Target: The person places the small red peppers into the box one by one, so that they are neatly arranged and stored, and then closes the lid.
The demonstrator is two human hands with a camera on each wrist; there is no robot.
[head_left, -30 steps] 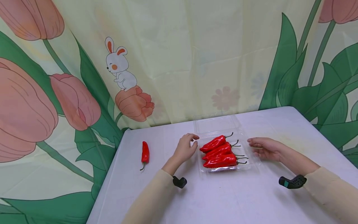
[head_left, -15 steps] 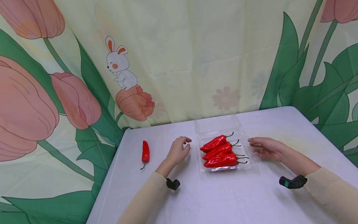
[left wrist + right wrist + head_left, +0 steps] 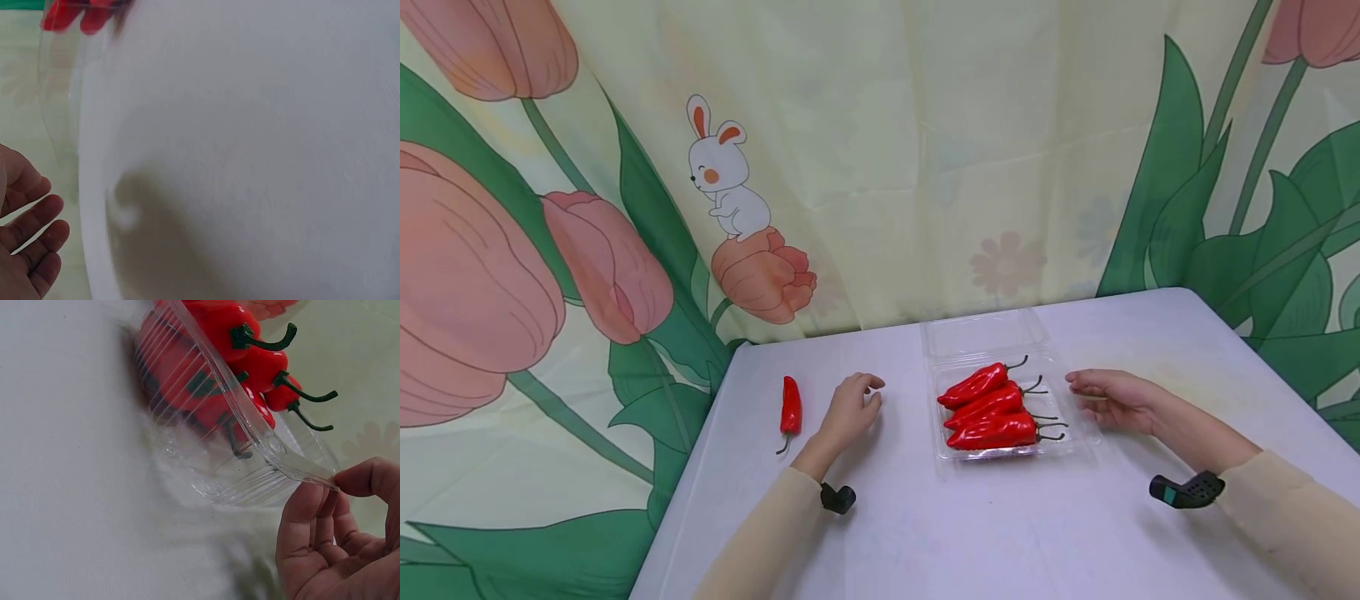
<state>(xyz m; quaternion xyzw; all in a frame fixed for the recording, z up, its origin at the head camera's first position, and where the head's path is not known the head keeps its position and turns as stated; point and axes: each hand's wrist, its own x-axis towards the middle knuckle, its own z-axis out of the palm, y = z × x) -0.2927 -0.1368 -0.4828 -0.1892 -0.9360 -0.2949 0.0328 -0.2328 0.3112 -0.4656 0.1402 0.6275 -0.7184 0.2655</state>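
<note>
Several red chili peppers (image 3: 992,429) with green stems lie side by side in a clear plastic clamshell box (image 3: 955,454). At its right edge, my right hand (image 3: 1112,398) pinches the rim between thumb and fingers, as the right wrist view shows. My left hand (image 3: 850,408) hovers over the table between the box and a lone red chili pepper (image 3: 791,406). Its fingers are loosely bent and hold nothing; in the left wrist view the fingers (image 3: 37,219) are slightly apart. The lone pepper lies left of that hand, stem toward me.
The box's clear lid (image 3: 985,335) is folded back toward the rear edge of the white-covered table (image 3: 940,533). Behind the table hangs a curtain (image 3: 865,167) printed with tulips and a rabbit.
My left hand has moved left, away from the box's left side and closer to the lone pepper. My right hand, the box and the peppers have stayed put.
</note>
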